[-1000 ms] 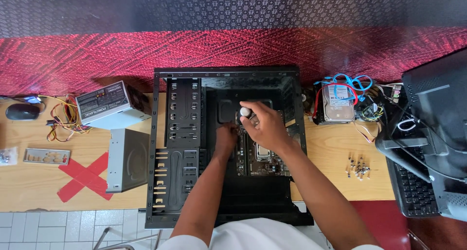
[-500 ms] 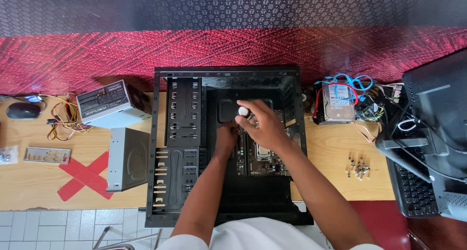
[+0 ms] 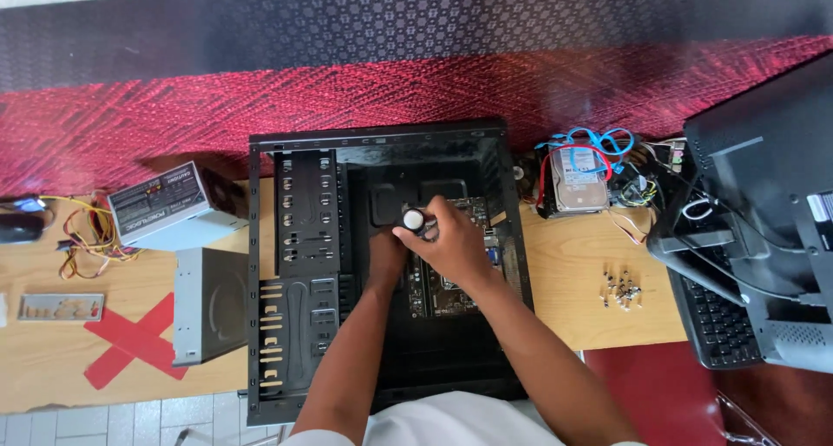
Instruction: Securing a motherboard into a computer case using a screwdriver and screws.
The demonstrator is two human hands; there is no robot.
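A: Gripping what w/ the right hand (image 3: 451,242)?
B: Screwdriver (image 3: 414,219), fingers (image 3: 434,229) clamped on its handle, inside the PC case (image 3: 382,138) over the motherboard (image 3: 451,281).
A: Left hand (image 3: 386,251)?
B: Beside it, low in the case; can't tell its grip.

PSU (image 3: 169,207) with loose wires far left, drive cage (image 3: 208,305) and red tape cross (image 3: 130,344) nearer. Hard drive (image 3: 580,179), screws (image 3: 621,288), keyboard (image 3: 716,320), monitor (image 3: 768,186) right.
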